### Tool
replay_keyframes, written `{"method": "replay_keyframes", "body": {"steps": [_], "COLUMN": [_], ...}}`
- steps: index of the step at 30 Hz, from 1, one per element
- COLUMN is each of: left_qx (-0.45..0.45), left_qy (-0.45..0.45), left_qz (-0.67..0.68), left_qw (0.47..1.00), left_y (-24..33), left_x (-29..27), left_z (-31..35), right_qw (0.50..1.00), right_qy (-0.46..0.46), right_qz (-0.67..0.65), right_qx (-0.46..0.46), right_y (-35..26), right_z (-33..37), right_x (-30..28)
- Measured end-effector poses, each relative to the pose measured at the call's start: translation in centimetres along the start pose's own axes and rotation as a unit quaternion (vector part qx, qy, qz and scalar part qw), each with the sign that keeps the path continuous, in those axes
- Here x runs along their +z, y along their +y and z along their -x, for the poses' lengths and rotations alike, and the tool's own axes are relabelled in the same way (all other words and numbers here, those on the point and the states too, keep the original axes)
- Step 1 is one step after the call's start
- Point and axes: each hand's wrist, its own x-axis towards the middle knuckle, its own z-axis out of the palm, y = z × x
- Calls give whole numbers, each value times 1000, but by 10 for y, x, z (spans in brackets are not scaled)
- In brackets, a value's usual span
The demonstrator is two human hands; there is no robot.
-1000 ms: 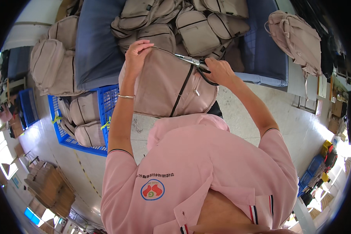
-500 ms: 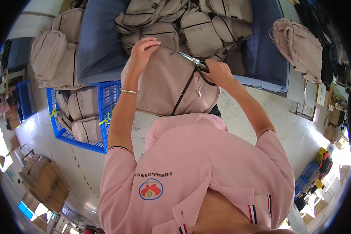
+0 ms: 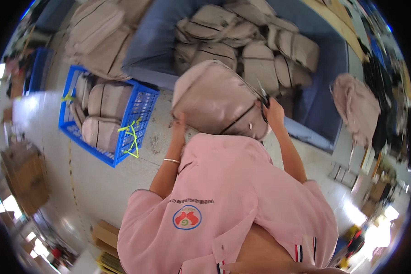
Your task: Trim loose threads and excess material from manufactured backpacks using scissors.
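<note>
A beige backpack [image 3: 214, 98] with a dark zip line and a small pull tab is in front of my body, above the floor. My right hand [image 3: 275, 114] is closed around the dark handles of a pair of scissors [image 3: 264, 95], beside the backpack's right edge. The scissors' thin blades point up and away from me. My left hand [image 3: 180, 127] is at the backpack's lower left edge. Motion smears its fingers, so their grip on the fabric is unclear. A bracelet circles the left wrist.
A large blue-grey padded bin [image 3: 153, 50] beyond the backpack contains a heap of similar beige backpacks [image 3: 260, 64]. To the left, a blue plastic crate [image 3: 109, 157] has several more inside. Other backpacks [image 3: 98, 41] are piled at far left; one [image 3: 356, 107] lies at right.
My left hand has left the strip by the scissor tips and come down to the backpack's left edge. The backpack has tilted, and the scissors have turned to point upward. My view has shifted.
</note>
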Motion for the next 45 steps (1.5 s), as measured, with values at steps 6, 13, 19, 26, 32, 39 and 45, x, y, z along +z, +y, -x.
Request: {"method": "replay_keyframes", "body": {"steps": [6,13,19,26,32,39,45], "left_qx": [45,51,246,325,274,151,439], "left_qy": [-172,-91,122,255,347,307,230], "left_qz": [62,136,380,270,192,97,-99], "left_qw": [982,985,883,870,876,935,863], "left_y": [-21,48,106,185,164,86,154], "left_x": [35,4,-105,-291,-431,-294,-1], "left_z": [8,58,60,60,-55,-153,-116], "right_qw": [998,980,923,947,940,963,952], "right_qy": [10,-3,-18,-17,-10,91,149], "right_qz": [11,-176,-379,-311,-327,-202,-149], "right_qx": [-68,-97,-60,-77,100,155,223], "right_y": [20,-26,-121,-84,-47,19,90], "right_z": [-8,-20,-10,15,27,52,72], "right_x": [9,5,15,7,-19,-34,-71]}}
